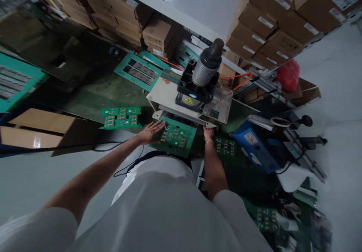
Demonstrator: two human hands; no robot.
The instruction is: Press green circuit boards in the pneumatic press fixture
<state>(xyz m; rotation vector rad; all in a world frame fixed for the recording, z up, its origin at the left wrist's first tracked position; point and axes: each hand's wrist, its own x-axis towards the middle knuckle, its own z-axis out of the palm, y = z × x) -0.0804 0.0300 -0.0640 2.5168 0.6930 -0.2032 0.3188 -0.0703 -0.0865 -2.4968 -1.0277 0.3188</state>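
Observation:
A green circuit board (173, 134) with copper-coloured pads lies on a green plate (190, 131) at the front of a bench press (183, 100). The press has a cream housing and a ribbed black-and-grey cylinder (204, 69) on top. My left hand (152, 131) is open, its fingers stretched out over the left edge of the plate. At the press's front right corner, my right hand (208, 133) is closed with curled fingers. Whatever it grips there is hidden. Another circuit board (225, 146) lies just right of my right wrist.
More circuit boards (121, 118) lie left on the bench. Green frames (121, 70) rest behind them. A blue device (256, 146) stands right, below an orange hose (243, 79). Cardboard boxes (158, 33) fill the shelf at the back. A black cable (85, 147) runs at left.

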